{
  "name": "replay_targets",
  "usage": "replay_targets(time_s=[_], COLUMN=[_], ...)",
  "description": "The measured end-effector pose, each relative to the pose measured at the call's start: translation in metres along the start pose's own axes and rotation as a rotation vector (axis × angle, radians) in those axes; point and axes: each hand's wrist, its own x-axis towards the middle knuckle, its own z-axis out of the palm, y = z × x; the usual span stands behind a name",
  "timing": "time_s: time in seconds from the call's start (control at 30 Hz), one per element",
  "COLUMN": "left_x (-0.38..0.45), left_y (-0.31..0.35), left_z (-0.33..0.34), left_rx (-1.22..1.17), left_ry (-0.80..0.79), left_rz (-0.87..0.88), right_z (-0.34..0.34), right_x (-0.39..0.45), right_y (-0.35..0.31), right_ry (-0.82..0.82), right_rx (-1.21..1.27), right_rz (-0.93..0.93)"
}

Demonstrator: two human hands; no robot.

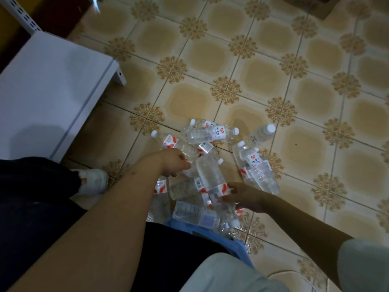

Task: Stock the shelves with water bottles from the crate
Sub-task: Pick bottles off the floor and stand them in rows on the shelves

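Observation:
Several clear water bottles (210, 133) with red and white labels lie in a heap on the tiled floor. My left hand (174, 162) reaches down into the heap with fingers curled over a bottle under it; what it holds is hidden. My right hand (242, 197) grips one bottle (211, 175) at its labelled lower end, its white cap pointing away from me. A blue crate (237, 245) shows just below the heap, mostly hidden by my body. The white shelf (48, 89) stands to the left.
A white perforated shelf upright (23, 13) rises at the top left. My white shoe (94, 181) sits on the floor beside the shelf's front edge. Two bottles (255, 167) lie a little apart at the right of the heap. Patterned floor tiles (273, 70) stretch beyond.

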Motion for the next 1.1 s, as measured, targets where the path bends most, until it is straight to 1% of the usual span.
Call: replay_targets(time_s=[0.07, 0.13, 0.2, 0.27, 0.33, 0.4, 0.43, 0.47, 0.5, 0.57, 0.6, 0.7, 0.73, 0.8, 0.87, 0.97, 1.1], left_x=[-0.004, -0.008, -0.013, -0.021, -0.029, -0.036, -0.039, -0.042, -0.045, -0.052, -0.056, -0.071, -0.077, -0.089, -0.101, -0.132, -0.184], left_y=[-0.002, -0.006, -0.012, -0.015, -0.018, -0.021, -0.022, -0.023, -0.023, -0.023, -0.024, -0.024, -0.023, -0.020, -0.020, -0.032, -0.072], left_z=[-0.001, -0.003, -0.008, -0.016, -0.025, -0.031, -0.033, -0.033, -0.033, -0.034, -0.036, -0.043, -0.046, -0.054, -0.073, -0.112, -0.159], left_rx=[-0.099, -0.217, -0.425, -0.674, -0.826, -0.958, -1.019, -1.073, -1.122, -1.219, -1.267, -1.334, -1.342, -1.401, -1.440, -1.387, -1.255], left_ry=[0.017, 0.068, 0.142, 0.209, 0.280, 0.318, 0.330, 0.333, 0.339, 0.361, 0.375, 0.395, 0.397, 0.467, 0.530, 0.546, 0.717], left_rz=[-0.033, -0.065, -0.088, -0.046, 0.024, 0.097, 0.130, 0.164, 0.201, 0.281, 0.321, 0.423, 0.448, 0.467, 0.508, 0.577, 0.490], right_z=[0.014, 0.027, 0.039, 0.049, 0.051, 0.045, 0.040, 0.034, 0.028, 0.022, 0.023, 0.035, 0.040, 0.051, 0.059, 0.078, 0.119], right_x=[-0.008, -0.012, -0.017, -0.024, -0.028, -0.032, -0.034, -0.036, -0.038, -0.043, -0.047, -0.053, -0.054, -0.057, -0.061, -0.074, -0.085], right_y=[-0.020, -0.042, -0.066, -0.090, -0.103, -0.110, -0.113, -0.116, -0.119, -0.128, -0.136, -0.161, -0.169, -0.187, -0.209, -0.251, -0.304], right_ry=[-0.003, -0.011, 0.013, 0.045, 0.078, 0.144, 0.173, 0.199, 0.210, 0.163, 0.129, 0.075, 0.063, 0.044, 0.020, -0.020, -0.106], right_rx=[-0.155, -0.263, -0.390, -0.445, -0.417, -0.321, -0.225, -0.090, 0.096, 0.477, 0.594, 0.820, 0.864, 0.875, 0.842, 0.747, 0.525], right_rz=[-0.062, -0.161, -0.258, -0.332, -0.376, -0.388, -0.399, -0.396, -0.387, -0.392, -0.405, -0.413, -0.414, -0.426, -0.473, -0.574, -0.635])
